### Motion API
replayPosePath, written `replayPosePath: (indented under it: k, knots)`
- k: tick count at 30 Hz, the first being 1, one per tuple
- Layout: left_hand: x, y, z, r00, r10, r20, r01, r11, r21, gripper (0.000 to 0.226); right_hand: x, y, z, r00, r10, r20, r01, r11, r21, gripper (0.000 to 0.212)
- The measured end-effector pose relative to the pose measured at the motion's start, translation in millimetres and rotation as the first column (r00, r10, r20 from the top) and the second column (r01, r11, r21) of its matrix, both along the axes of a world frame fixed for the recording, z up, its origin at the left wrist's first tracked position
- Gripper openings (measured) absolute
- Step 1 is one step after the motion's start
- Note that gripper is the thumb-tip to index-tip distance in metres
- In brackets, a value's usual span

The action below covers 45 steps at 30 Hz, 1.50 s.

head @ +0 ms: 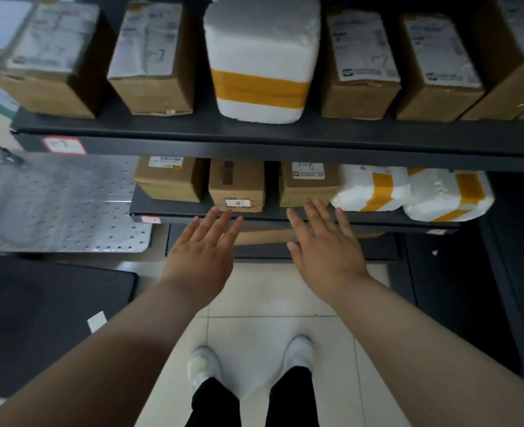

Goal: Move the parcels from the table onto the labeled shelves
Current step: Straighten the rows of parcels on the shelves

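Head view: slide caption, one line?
Left hand and right hand, open and empty, hover before cardboard boxes on the lower shelf.

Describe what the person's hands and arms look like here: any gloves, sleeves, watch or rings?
The left hand and right hand are bare: no gloves, rings or watch show. Both forearms are uncovered as far as the frame's lower edge, with no sleeve in view. Below them are black trousers and white shoes.

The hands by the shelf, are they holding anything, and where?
Nothing is held. The left hand and right hand are open with straight fingers in front of the lower shelf.
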State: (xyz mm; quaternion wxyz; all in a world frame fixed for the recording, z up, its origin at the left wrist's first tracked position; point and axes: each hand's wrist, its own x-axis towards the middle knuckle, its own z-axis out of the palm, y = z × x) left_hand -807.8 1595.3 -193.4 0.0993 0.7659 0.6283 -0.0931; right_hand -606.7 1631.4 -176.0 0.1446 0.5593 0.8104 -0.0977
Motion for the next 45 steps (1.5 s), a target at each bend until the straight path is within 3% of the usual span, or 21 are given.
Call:
replayPosePath:
  k: [10, 19, 28, 33, 45]
  knots:
    - [-97, 18, -32, 0.999, 0.012, -0.040, -0.015, 0.998, -0.068, 0.060, -85, 5, -32, 1.000, 0.025, -0.010, -0.026, 0.999, -0.033, 0.057]
    - [-135, 64, -81, 0.994, 0.076, -0.077, -0.084, 0.991, -0.108, 0.059, -104, 61, -68, 1.000, 0.020, 0.021, -0.019, 0.998, -0.057, 0.060]
    - [-144, 137, -114, 0.988, 0.138, -0.063, -0.144, 0.984, -0.107, 0.060, -121, 106, -116, 0.999, -0.004, 0.034, 0.007, 0.997, -0.077, 0.061]
    - [-143, 136, -128, 0.983, 0.178, -0.034, -0.181, 0.977, -0.111, 0.061, -129, 106, -126, 0.998, -0.046, 0.049, 0.050, 0.995, -0.085, 0.062]
    - [-130, 133, -120, 0.969, 0.202, -0.144, -0.227, 0.955, -0.189, 0.064, -142, 110, -131, 0.992, -0.098, 0.082, 0.102, 0.993, -0.055, 0.062]
